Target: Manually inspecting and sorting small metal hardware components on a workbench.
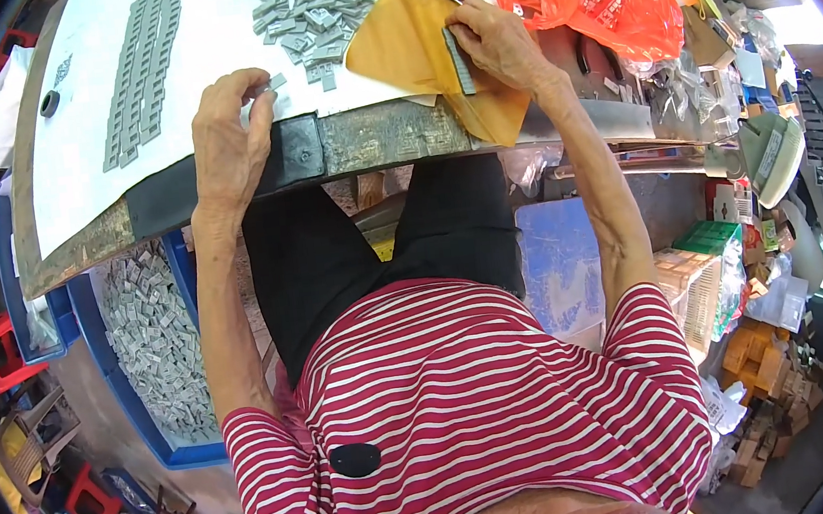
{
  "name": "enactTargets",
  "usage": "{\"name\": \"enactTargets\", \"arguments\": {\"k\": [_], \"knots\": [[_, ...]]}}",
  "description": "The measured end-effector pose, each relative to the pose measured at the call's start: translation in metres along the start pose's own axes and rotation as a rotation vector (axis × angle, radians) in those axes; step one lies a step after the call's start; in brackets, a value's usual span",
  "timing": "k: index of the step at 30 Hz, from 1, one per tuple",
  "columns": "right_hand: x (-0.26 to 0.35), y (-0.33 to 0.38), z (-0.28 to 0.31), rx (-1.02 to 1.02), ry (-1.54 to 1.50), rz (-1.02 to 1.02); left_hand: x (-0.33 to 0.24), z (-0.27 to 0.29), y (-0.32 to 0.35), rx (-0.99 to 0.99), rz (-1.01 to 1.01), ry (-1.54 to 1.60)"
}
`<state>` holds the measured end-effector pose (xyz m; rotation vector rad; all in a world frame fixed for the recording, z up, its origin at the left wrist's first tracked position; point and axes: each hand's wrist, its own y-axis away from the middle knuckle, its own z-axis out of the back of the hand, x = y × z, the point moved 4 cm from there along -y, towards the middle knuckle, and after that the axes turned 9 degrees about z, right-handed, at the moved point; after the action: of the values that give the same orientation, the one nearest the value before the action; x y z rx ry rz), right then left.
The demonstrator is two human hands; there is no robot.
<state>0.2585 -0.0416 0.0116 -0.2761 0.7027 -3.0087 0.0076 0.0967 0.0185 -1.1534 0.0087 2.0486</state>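
Grey strip (459, 61) upright in right hand (499, 42)

The left hand (229, 126) pinches a small grey piece (277, 81); the right hand (499, 39) holds a grey strip (459, 61) on yellow paper (399, 38).

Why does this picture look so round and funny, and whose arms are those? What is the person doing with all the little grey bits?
A small camera on the person's head took it, looking down, and its wide lens bends the edges. So the arms and the striped shirt are the person's own. The table is at the top, under a white sheet. On it lie a heap of small grey pieces and neat rows of them. The left hand pinches one grey piece at the table edge. The right hand holds a grey strip on a yellow envelope. A blue bin below holds more pieces.
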Motion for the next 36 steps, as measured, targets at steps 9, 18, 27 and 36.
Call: {"name": "enactTargets", "arguments": {"k": [9,18,27,36], "knots": [[-0.008,-0.006,-0.009,0.217,0.122,0.155,-0.007,0.000,0.003,0.039,0.037,0.018],[-0.006,-0.007,-0.008,0.210,0.140,0.198,-0.009,0.001,0.009,0.032,0.052,0.028],[-0.008,0.000,0.005,-0.020,0.017,0.109,-0.015,-0.006,0.013,0.013,0.129,0.189],[0.014,0.009,0.004,-0.062,-1.450,-0.768,-0.017,-0.019,0.021,0.155,0.338,0.550]]}}
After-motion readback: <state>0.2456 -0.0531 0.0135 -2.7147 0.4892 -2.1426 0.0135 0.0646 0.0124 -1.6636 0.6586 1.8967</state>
